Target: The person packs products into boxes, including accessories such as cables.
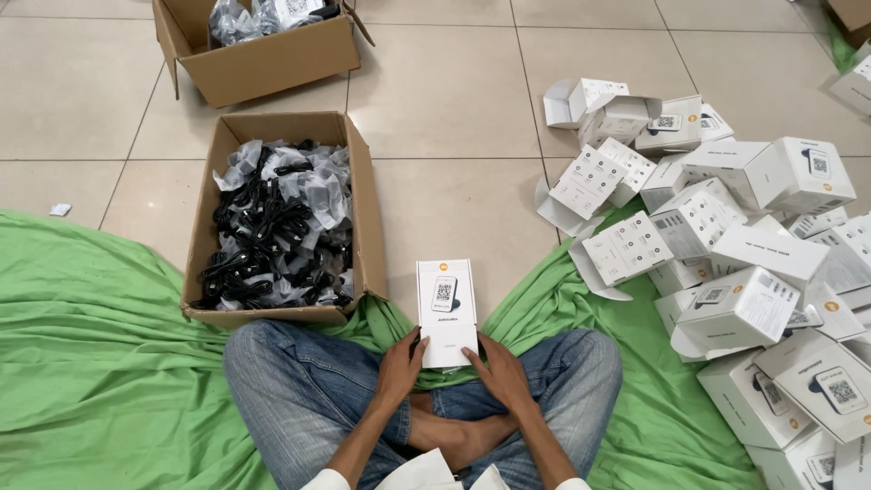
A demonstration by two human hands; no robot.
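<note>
1. Crossed legs in jeans [299, 390] fill the bottom centre of the frame, and the person's two hands meet just above them.
2. Both hands grip the near end of one white box [446, 311]: the left hand [399, 367] has its fingers on the lower left corner, the right hand [497, 372] on the lower right. They sit a box-width apart, closed on the box, which lies flat at centre frame, its far end pointing up the picture over the tile floor [454, 109].
3. Only the near end is held, so the far end could dip or the box could slip forward onto the tiles, judging by the grip.
4. Right of frame, the pile of boxes [753, 272] is stacked loosely and at all angles, several with flaps open. A knock from the right knee or elbow looks likely to slide some down onto the green cloth [100, 363].
5. Left of centre, an open carton [358, 209] holds black cables in clear bags [277, 231], heaped to the rim. Reaching in carelessly could drag out a tangle of several at once.
6. That carton's near edge touches the left knee, so a shift of the leg might push it.
7. Upper left, a second carton [263, 63] with bagged items stands well apart and seems out of harm's way.
8. Bunched cloth under the legs could snag a box set down on it.
</note>
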